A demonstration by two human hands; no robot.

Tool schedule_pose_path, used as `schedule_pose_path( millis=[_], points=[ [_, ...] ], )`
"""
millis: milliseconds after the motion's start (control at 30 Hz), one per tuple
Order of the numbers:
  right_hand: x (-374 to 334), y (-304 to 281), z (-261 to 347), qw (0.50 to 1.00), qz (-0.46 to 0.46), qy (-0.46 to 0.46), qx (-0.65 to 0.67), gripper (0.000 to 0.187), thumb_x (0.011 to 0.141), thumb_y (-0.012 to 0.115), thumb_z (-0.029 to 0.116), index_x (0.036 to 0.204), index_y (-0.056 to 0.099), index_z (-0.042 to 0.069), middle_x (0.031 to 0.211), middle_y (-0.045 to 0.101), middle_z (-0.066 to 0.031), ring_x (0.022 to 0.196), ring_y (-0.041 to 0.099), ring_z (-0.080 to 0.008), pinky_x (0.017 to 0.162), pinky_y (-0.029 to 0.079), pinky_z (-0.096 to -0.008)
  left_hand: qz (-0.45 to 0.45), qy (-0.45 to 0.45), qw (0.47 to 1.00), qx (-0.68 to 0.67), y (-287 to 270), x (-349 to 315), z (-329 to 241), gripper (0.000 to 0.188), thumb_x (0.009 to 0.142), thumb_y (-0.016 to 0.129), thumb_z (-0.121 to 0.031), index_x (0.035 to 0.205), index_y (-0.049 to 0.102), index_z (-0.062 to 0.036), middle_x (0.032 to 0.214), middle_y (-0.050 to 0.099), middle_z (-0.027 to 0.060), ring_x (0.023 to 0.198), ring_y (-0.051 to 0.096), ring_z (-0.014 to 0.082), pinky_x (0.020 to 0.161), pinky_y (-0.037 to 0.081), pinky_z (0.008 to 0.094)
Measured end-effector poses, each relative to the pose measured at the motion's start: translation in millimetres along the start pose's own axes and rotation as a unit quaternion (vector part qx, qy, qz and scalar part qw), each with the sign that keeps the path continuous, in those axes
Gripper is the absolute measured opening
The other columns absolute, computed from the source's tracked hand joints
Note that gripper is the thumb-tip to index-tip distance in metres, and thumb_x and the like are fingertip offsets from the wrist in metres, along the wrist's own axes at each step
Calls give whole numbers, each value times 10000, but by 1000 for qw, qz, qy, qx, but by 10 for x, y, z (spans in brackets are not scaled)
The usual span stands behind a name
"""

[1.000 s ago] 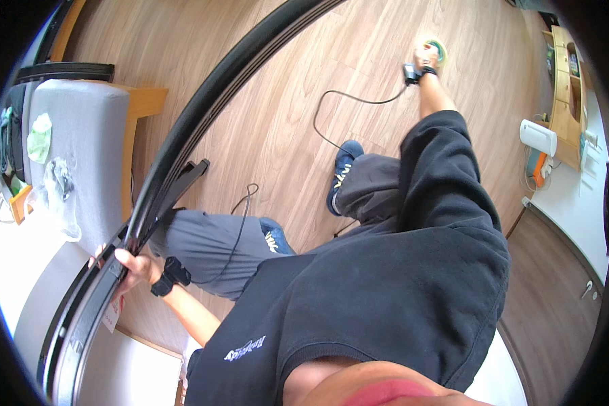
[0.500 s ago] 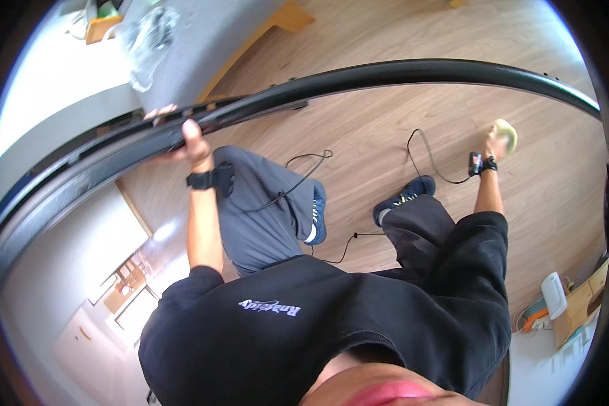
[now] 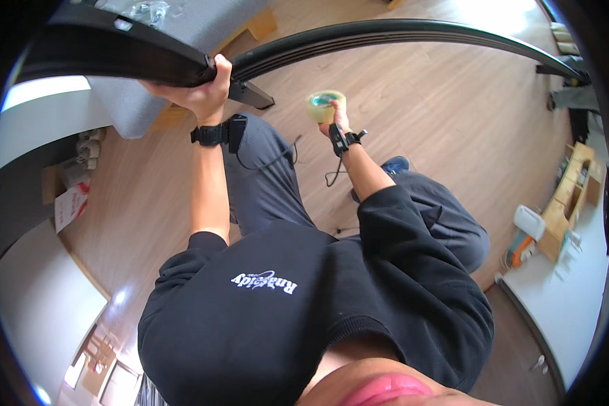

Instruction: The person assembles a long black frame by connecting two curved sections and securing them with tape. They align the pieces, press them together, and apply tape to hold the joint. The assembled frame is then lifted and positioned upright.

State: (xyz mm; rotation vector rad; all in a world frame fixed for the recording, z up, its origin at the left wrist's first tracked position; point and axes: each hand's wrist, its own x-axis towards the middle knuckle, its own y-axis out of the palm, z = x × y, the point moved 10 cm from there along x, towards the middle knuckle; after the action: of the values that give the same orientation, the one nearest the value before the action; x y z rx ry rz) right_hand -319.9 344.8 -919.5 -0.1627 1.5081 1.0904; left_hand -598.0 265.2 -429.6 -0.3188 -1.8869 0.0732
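My left hand [image 3: 206, 95] is closed around the near end of a thick black beam [image 3: 115, 51] at the upper left, thumb over its edge. Right by that hand begins a long, grooved black rail [image 3: 399, 30], which looks curved in this view and runs off to the far right. Whether beam and rail are joined there is hidden by the hand. A roll of clear yellowish packing tape [image 3: 313, 110] with a teal core is in my right hand [image 3: 337, 120], below the rail and apart from it. Each wrist wears a black strapped device, with a cable visible.
A grey sofa [image 3: 130, 111] with clear plastic on it stands behind the beam. At the right are a wooden shelf unit [image 3: 567, 203] and a white box-like item [image 3: 529, 222]. Cartons [image 3: 71, 203] lie at the left. Wood flooring [image 3: 440, 101] spreads beneath the rail.
My right hand has brought the tape roll from the far right in toward the middle. My left hand has moved up a little with the beam, whose angle has changed. The body has turned.
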Motion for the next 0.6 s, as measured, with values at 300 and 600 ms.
schedule_pose_path(
  millis=[300,600],
  points=[
    [-35,-361,90,989,-39,-133,-48,293,1013,578,204,1294,622,133,1210,707,-113,1081,709,-317,931,616,-488,-79,18,996,-28,-114,-43,-70,1218,662,925,-299,1605,236,47,1331,562,216,1159,613,347,1009,508,486],
    [-1318,1866,363,938,322,-122,46,255,998,704,120,1228,605,74,1169,639,-61,1186,636,-270,1180,470,-483,-40,-32,996,-67,-56,-138,-7,1262,639,946,-287,1593,192,49,1359,476,210,1232,536,344,1083,453,491]
  ],
)
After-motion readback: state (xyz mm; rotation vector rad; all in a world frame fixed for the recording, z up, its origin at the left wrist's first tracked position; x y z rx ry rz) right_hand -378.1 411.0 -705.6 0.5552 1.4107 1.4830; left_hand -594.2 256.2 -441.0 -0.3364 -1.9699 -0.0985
